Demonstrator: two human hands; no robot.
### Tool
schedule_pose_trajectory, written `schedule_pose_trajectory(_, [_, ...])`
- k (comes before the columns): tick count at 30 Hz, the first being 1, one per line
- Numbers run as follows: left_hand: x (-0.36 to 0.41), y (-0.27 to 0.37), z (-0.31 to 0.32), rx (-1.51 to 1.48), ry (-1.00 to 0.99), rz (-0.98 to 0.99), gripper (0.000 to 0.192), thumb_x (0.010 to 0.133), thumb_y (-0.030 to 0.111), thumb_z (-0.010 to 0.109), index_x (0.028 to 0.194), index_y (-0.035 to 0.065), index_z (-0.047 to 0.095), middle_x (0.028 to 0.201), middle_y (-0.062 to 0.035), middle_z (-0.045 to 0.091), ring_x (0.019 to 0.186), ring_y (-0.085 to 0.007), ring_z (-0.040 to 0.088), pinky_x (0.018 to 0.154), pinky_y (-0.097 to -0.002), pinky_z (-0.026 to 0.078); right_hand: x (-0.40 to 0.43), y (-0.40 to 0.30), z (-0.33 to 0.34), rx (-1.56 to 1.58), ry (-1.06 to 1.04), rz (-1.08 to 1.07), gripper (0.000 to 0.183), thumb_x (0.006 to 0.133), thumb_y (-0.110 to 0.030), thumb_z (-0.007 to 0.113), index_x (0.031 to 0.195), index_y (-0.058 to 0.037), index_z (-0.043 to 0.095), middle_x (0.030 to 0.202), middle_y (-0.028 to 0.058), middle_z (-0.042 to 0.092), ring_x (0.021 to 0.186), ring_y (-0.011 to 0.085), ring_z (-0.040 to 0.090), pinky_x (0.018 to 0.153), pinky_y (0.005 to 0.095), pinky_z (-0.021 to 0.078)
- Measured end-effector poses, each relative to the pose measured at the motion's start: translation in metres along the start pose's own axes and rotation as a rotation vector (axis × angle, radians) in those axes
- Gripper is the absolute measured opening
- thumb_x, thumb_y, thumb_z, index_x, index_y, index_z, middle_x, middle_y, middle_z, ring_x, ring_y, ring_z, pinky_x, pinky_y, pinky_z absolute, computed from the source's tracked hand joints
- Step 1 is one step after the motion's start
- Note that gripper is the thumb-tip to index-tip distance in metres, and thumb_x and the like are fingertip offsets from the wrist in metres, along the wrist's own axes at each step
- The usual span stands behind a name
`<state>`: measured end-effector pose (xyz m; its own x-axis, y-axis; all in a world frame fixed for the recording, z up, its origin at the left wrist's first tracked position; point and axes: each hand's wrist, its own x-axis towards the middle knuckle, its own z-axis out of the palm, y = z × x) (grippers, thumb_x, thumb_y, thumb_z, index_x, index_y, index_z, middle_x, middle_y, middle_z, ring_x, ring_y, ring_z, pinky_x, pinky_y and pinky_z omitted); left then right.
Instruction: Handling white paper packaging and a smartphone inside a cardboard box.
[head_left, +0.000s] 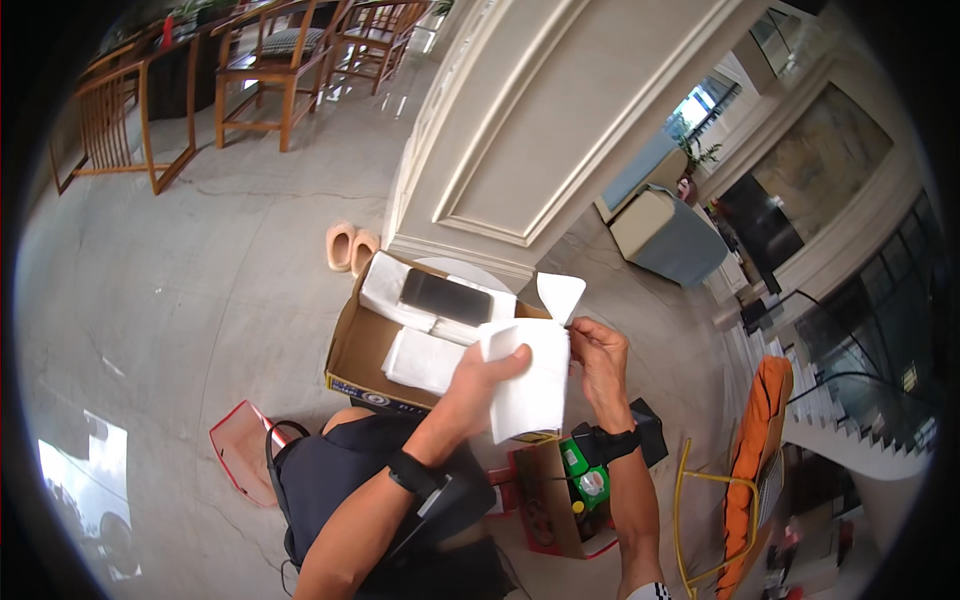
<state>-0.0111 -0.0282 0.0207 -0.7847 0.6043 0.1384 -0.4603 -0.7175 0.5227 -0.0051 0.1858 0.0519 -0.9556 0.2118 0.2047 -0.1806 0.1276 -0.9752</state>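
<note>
My left hand (480, 379) holds a stack of folded white paper sheets (536, 390), its thumb pressed across the front. At the stack's upper right corner, the fingers of my right hand (600, 352) pinch the paper's edge, and a white flap (561, 294) sticks up there. Both hands are over the right part of a shallow cardboard box (352, 352). More folded white stacks (424, 358) lie inside the box. On the stacks at its far side rests a dark smartphone (446, 296). My right fingertips are partly hidden by the paper.
Below my right wrist stands an open carton (555, 502) with green packages (586, 472). A red-edged box (246, 454) is on the floor at left. Slippers (351, 247) lie by a panelled pillar (517, 127). An orange-cushioned chair (754, 465) is at right, wooden chairs (277, 75) behind.
</note>
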Motion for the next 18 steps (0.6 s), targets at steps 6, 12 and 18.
schedule_pose_trajectory(6, [0.004, -0.002, -0.005, -0.018, 0.146, 0.076, 0.040, 0.100, 0.019, 0.063, 0.134, -0.0008, 0.055, 0.115, -0.0123, 0.068, 0.102, -0.0247, 0.070, 0.090, -0.0411, 0.059, -0.019, -0.012, -0.018, 0.104, 0.046, -0.082, 0.014, 0.098, -0.001, 0.063, 0.104, 0.0052, 0.074, 0.089, 0.0047, 0.072, 0.074, 0.0101, 0.066, 0.064, 0.0233, 0.0520])
schedule_pose_trajectory(12, [0.007, -0.007, -0.007, -0.006, 0.184, 0.081, 0.033, 0.103, 0.014, 0.058, 0.131, -0.0023, 0.057, 0.116, -0.0125, 0.069, 0.101, -0.0239, 0.070, 0.089, -0.0378, 0.058, -0.035, -0.016, -0.009, -0.014, 0.048, -0.145, 0.016, 0.093, 0.004, 0.066, 0.106, 0.0072, 0.073, 0.088, 0.0034, 0.069, 0.075, 0.0089, 0.063, 0.065, 0.0240, 0.0509])
schedule_pose_trajectory(18, [0.011, -0.014, -0.008, 0.001, 0.192, 0.070, 0.036, 0.101, 0.020, 0.063, 0.132, 0.0004, 0.058, 0.115, -0.0107, 0.069, 0.100, -0.0220, 0.069, 0.088, -0.0381, 0.058, -0.046, -0.022, 0.022, -0.374, 0.033, -0.319, 0.032, 0.079, 0.008, 0.079, 0.110, 0.0053, 0.072, 0.104, 0.0055, 0.064, 0.087, 0.0108, 0.060, 0.074, 0.0250, 0.0538])
